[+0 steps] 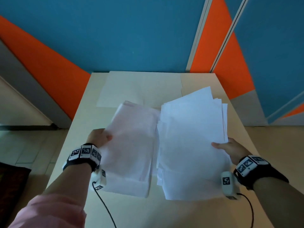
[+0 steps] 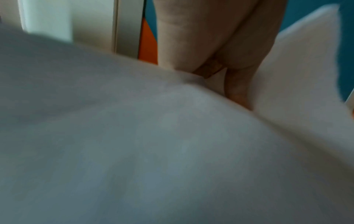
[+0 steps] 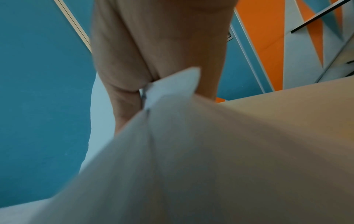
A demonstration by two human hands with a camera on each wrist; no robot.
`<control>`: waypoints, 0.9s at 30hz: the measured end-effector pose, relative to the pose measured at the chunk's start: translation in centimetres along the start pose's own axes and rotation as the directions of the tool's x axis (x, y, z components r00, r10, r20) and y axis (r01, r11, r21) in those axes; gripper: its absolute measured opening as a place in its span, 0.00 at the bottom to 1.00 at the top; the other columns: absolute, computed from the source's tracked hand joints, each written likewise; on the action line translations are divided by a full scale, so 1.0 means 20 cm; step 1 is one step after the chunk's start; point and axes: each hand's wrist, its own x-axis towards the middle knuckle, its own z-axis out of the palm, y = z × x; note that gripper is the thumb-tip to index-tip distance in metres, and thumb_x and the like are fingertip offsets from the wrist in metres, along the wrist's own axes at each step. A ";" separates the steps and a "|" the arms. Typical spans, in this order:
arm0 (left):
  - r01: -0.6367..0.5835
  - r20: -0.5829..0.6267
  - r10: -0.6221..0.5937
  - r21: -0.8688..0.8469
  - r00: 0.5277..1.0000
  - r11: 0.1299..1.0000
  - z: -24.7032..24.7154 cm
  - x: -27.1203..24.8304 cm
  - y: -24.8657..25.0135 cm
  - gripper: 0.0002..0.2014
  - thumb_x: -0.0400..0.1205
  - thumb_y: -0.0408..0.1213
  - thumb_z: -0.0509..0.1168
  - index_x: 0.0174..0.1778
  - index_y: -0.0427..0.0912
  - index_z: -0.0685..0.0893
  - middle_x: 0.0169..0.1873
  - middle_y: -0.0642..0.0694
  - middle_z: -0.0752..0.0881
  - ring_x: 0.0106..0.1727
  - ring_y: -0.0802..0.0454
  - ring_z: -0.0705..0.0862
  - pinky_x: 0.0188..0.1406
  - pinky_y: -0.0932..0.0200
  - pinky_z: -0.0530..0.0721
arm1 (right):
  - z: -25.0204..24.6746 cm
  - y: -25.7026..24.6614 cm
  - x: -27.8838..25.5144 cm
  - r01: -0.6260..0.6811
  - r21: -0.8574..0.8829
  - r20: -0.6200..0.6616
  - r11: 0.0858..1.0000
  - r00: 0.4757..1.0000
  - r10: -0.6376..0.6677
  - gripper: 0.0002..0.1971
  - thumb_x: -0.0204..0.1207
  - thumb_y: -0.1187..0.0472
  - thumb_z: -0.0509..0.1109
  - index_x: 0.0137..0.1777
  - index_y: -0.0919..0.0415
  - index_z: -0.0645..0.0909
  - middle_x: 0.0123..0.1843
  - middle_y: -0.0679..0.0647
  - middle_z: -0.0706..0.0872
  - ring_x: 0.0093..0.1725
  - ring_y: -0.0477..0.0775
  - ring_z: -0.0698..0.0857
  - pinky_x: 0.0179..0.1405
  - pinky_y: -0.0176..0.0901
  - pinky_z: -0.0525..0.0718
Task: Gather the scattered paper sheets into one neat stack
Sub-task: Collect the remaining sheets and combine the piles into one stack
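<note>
In the head view my left hand (image 1: 100, 137) pinches the left edge of a blurred bundle of white sheets (image 1: 133, 137), lifted over the table. My right hand (image 1: 228, 148) grips the right edge of a thicker, uneven pile of white paper (image 1: 192, 142) with fanned edges at its far side. The two bundles sit side by side, nearly touching along the middle. More white sheets (image 1: 130, 186) lie flat under the left bundle. The left wrist view shows fingers (image 2: 235, 84) behind the paper (image 2: 172, 151). In the right wrist view, fingers (image 3: 122, 94) clamp the sheets (image 3: 172, 87).
The pale wooden table (image 1: 77, 129) carries a large faint sheet (image 1: 141, 86) at its far end. Its left edge drops to a tiled floor (image 1: 29, 148). A blue and orange wall (image 1: 115, 38) stands behind. Cables (image 1: 105, 208) trail from both wrist units.
</note>
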 end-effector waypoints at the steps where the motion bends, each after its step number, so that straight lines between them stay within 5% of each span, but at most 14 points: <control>1: -0.026 -0.026 0.027 0.010 0.999 1.000 -0.03 -0.01 -0.01 0.14 0.78 0.37 0.65 0.51 0.28 0.85 0.52 0.29 0.87 0.55 0.35 0.84 0.46 0.53 0.73 | 0.00 -0.01 0.00 -0.007 0.004 0.009 1.000 1.000 0.007 0.18 0.68 0.63 0.78 0.55 0.70 0.80 0.46 0.60 0.86 0.46 0.59 0.85 0.63 0.54 0.77; 5: 0.004 -0.065 -0.018 -0.202 0.998 0.979 -0.14 -0.06 -0.05 0.06 0.79 0.32 0.64 0.47 0.33 0.83 0.48 0.35 0.83 0.51 0.43 0.80 0.46 0.53 0.76 | 0.01 -0.01 0.01 0.011 -0.004 0.021 1.000 1.000 -0.011 0.07 0.76 0.71 0.68 0.53 0.69 0.80 0.56 0.65 0.86 0.49 0.61 0.84 0.68 0.56 0.75; 8: 0.082 0.044 -0.070 -0.462 0.997 0.883 -0.16 -0.09 -0.07 0.15 0.79 0.29 0.65 0.61 0.32 0.81 0.59 0.33 0.83 0.66 0.37 0.81 0.66 0.47 0.79 | 0.04 -0.06 -0.02 0.040 0.006 0.039 0.999 0.998 -0.040 0.06 0.72 0.68 0.74 0.44 0.62 0.79 0.53 0.60 0.87 0.48 0.58 0.83 0.62 0.51 0.76; 10: 0.028 0.040 -0.003 -0.630 0.999 0.776 -0.15 -0.13 -0.05 0.14 0.76 0.29 0.70 0.56 0.28 0.84 0.48 0.32 0.87 0.56 0.35 0.85 0.57 0.45 0.84 | 0.08 -0.09 -0.05 0.058 0.049 0.080 0.997 0.995 -0.062 0.12 0.65 0.63 0.80 0.42 0.61 0.80 0.51 0.59 0.87 0.41 0.54 0.84 0.56 0.49 0.77; 13: 0.018 0.095 0.062 -0.670 0.994 0.743 -0.05 -0.19 0.03 0.14 0.77 0.28 0.69 0.56 0.26 0.83 0.46 0.33 0.86 0.46 0.40 0.85 0.43 0.54 0.83 | 0.13 -0.11 -0.08 0.049 0.076 0.093 0.996 0.994 -0.056 0.02 0.75 0.69 0.70 0.45 0.64 0.80 0.44 0.54 0.85 0.40 0.53 0.83 0.57 0.49 0.76; 14: 0.031 0.119 0.071 -0.689 0.990 0.724 0.00 -0.21 0.05 0.14 0.77 0.29 0.68 0.57 0.26 0.82 0.47 0.32 0.86 0.44 0.40 0.85 0.43 0.53 0.84 | 0.15 -0.11 -0.07 0.025 0.064 0.107 0.998 0.994 -0.032 0.10 0.73 0.65 0.74 0.52 0.66 0.82 0.46 0.56 0.87 0.45 0.57 0.86 0.59 0.52 0.80; 17: 0.089 0.216 0.110 -0.740 0.970 0.666 0.14 -0.23 0.09 0.19 0.78 0.32 0.69 0.63 0.28 0.80 0.53 0.31 0.87 0.52 0.36 0.86 0.53 0.46 0.84 | 0.14 -0.04 0.03 0.003 0.055 0.150 0.998 0.989 -0.011 0.46 0.44 0.46 0.88 0.66 0.59 0.80 0.62 0.57 0.87 0.61 0.64 0.85 0.57 0.67 0.83; 19: 0.126 0.278 0.149 -0.768 0.949 0.628 0.22 -0.24 0.10 0.23 0.74 0.34 0.72 0.65 0.32 0.80 0.53 0.34 0.88 0.51 0.37 0.88 0.51 0.47 0.86 | 0.19 -0.07 -0.02 -0.024 0.046 0.170 0.999 0.985 0.016 0.44 0.52 0.43 0.85 0.69 0.56 0.75 0.69 0.56 0.82 0.68 0.62 0.80 0.56 0.61 0.83; 22: 0.169 0.350 0.206 -0.789 0.914 0.591 0.29 -0.26 0.16 0.35 0.63 0.38 0.78 0.67 0.35 0.78 0.57 0.34 0.87 0.53 0.37 0.88 0.48 0.48 0.87 | 0.27 -0.14 -0.12 0.021 0.020 0.165 1.000 0.986 -0.024 0.46 0.61 0.34 0.75 0.77 0.54 0.67 0.79 0.51 0.70 0.79 0.57 0.67 0.71 0.54 0.70; 24: 0.187 0.393 0.258 -0.797 0.882 0.574 0.32 -0.27 0.20 0.43 0.52 0.42 0.85 0.64 0.36 0.80 0.56 0.35 0.89 0.53 0.37 0.89 0.46 0.49 0.88 | 0.30 -0.15 -0.12 0.081 0.000 0.205 0.997 0.976 -0.079 0.54 0.48 0.22 0.71 0.73 0.54 0.71 0.74 0.51 0.76 0.76 0.55 0.72 0.78 0.52 0.66; 27: 0.153 0.369 0.311 -0.823 0.876 0.547 0.32 -0.29 0.25 0.39 0.49 0.41 0.86 0.57 0.38 0.84 0.47 0.39 0.92 0.45 0.42 0.92 0.41 0.53 0.89 | 0.30 -0.17 -0.12 0.145 0.017 0.271 0.989 0.952 -0.144 0.57 0.27 0.20 0.72 0.59 0.53 0.77 0.56 0.49 0.87 0.59 0.52 0.83 0.68 0.49 0.76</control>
